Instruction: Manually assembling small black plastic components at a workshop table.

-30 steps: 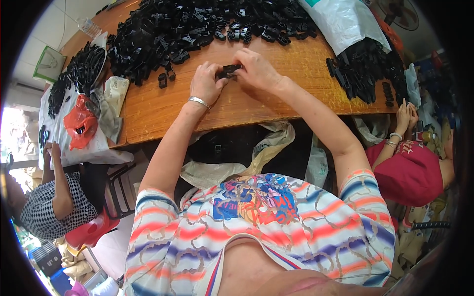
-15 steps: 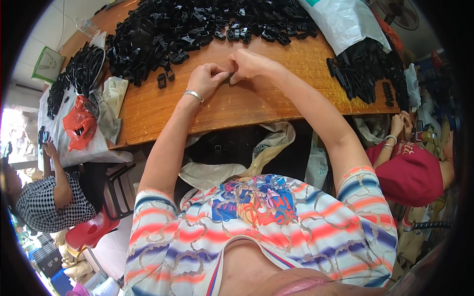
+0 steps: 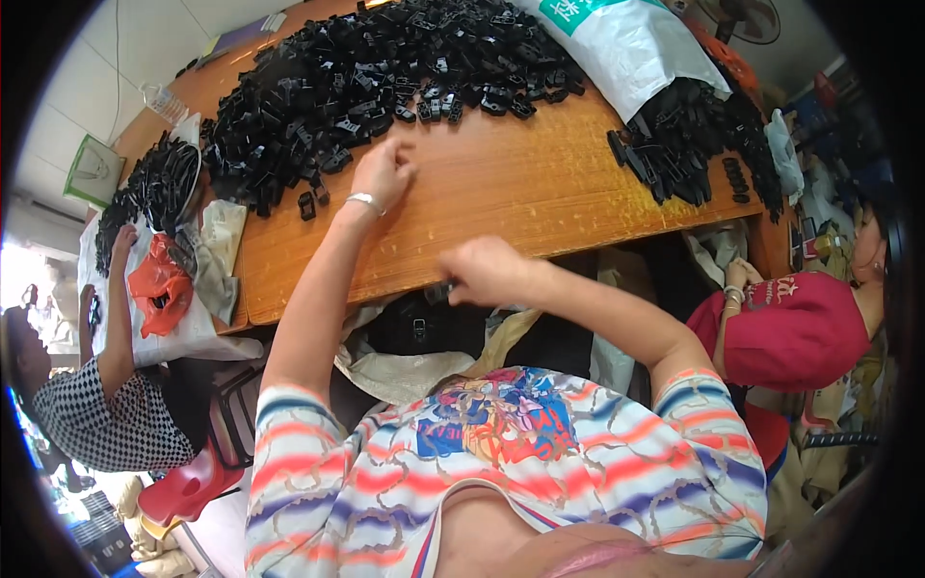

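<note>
My left hand [image 3: 383, 174], with a silver bracelet at its wrist, is over the wooden table by the near edge of a big heap of small black plastic parts [image 3: 318, 106]. Its fingers are bent but apart, and nothing shows in them. Closer to me, my right hand [image 3: 485, 273] is over the table's near edge, fingers curled. At its fingertips is a small black plastic buckle [image 3: 439, 292], partly hidden and slightly blurred. Below, an open pale sack [image 3: 409, 374] lies at my lap with black pieces inside, one buckle [image 3: 419, 330] showing clearly.
A white sack [image 3: 646, 58] spills long black parts [image 3: 665, 164] at the table's right. More black strips [image 3: 159, 178] and a red plastic bag [image 3: 161, 287] lie at the left. One person in a checkered top [image 3: 111, 414] sits left, another in red [image 3: 790, 332] right.
My hands, together over the table before, are now apart. The right came back toward me above the sack with the buckle; the left stayed near the heap. The view shifted slightly.
</note>
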`<action>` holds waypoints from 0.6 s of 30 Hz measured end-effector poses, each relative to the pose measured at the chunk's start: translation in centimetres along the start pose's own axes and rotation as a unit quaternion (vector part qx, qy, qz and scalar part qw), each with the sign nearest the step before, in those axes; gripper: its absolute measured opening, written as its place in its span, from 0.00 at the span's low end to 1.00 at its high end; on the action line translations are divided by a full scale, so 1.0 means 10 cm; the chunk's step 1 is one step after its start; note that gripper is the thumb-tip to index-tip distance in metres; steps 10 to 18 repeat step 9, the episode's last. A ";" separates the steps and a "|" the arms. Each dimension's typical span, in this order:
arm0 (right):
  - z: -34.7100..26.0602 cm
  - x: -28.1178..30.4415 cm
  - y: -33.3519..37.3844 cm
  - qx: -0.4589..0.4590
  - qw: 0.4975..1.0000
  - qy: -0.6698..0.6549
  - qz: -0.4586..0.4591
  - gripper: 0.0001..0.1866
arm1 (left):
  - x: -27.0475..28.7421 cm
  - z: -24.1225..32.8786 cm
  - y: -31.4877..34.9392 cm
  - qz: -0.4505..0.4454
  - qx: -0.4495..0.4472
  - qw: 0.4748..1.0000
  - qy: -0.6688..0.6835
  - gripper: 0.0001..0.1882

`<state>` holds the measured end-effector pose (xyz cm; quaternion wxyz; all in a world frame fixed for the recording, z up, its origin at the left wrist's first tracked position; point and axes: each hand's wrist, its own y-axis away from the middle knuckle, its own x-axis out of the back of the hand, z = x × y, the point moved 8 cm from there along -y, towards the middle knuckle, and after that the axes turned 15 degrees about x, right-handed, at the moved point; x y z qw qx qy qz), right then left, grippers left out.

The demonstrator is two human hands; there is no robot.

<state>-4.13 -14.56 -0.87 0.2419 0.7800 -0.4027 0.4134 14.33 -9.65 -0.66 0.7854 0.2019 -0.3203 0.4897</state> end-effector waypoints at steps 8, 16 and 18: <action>0.33 0.33 0.02 0.069 0.980 -0.135 0.125 0.11 | -0.14 0.27 -0.75 0.101 -0.073 0.923 -0.363 0.09; 0.51 0.45 0.00 0.056 0.982 -0.073 0.162 0.11 | -0.18 0.27 -0.80 0.095 -0.077 0.915 -0.385 0.10; 0.51 0.45 0.00 0.056 0.982 -0.073 0.162 0.11 | -0.18 0.27 -0.80 0.095 -0.077 0.915 -0.385 0.10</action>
